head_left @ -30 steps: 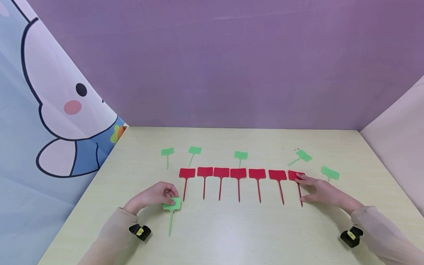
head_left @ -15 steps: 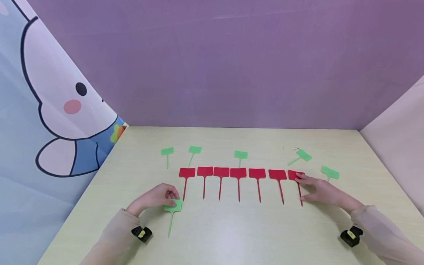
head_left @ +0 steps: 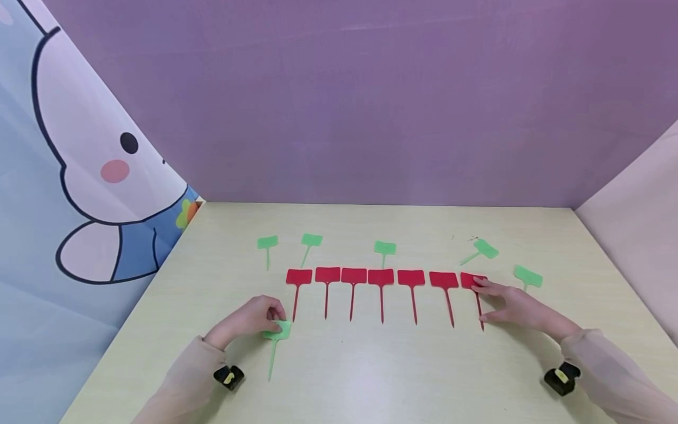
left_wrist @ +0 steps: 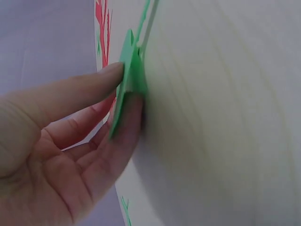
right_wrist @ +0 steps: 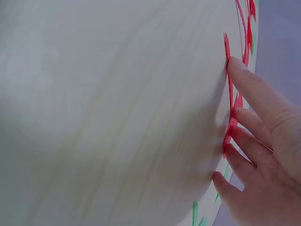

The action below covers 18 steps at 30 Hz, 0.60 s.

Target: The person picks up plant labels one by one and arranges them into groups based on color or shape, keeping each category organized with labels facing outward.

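My left hand (head_left: 246, 319) pinches the head of a green plant label (head_left: 283, 331) between thumb and fingers, left of and nearer me than the red row. In the left wrist view that green head (left_wrist: 126, 82) is tilted off the tabletop, a fingertip beneath it and its stem pointing away. My right hand (head_left: 521, 307) rests on the rightmost red plant label (head_left: 467, 280), fingertips on its head and thumb by the stem. Across the right wrist view the fingers (right_wrist: 254, 153) are spread and fairly straight along this red label (right_wrist: 230, 94).
Several red plant labels (head_left: 381, 277) lie in a row, stems toward me. Behind them are scattered green labels, among them one at far left (head_left: 268, 241) and a slanted one (head_left: 485, 248). Another green label (head_left: 528, 277) lies beyond the right hand. A purple backdrop (head_left: 371, 118) borders the table's back.
My left hand and the green label have shifted slightly toward me. The right hand and the red row stay where they were.
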Motion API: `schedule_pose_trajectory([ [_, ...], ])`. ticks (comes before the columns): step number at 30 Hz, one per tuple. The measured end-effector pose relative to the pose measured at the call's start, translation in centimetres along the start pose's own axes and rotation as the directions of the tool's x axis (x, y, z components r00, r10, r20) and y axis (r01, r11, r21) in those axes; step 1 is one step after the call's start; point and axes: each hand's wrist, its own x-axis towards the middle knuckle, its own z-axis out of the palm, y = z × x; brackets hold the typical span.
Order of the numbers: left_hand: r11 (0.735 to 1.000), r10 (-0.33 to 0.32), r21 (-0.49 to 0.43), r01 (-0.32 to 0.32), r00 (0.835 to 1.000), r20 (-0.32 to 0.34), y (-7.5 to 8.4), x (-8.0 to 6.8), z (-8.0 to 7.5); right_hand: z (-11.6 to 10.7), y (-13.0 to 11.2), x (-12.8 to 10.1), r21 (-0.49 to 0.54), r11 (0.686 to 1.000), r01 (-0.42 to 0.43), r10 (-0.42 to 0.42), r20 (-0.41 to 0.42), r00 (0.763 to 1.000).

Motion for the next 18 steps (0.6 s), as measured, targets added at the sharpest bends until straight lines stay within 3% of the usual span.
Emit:
schedule_pose_trajectory([
  [6, 0.998, -0.026, 0.055, 0.028, 0.999, -0.024, 0.24, 0.04, 0.31, -0.02, -0.12, 0.09, -0.011, 1.0, -0.004, 0.004, -0.008, 1.0],
  [18, 0.991, -0.014, 0.133, 0.021, 0.999, -0.051, 0.12, 0.22, 0.52, 0.11, -0.09, 0.19, -0.033, 0.999, 0.022, -0.022, -0.016, 1.0],
])
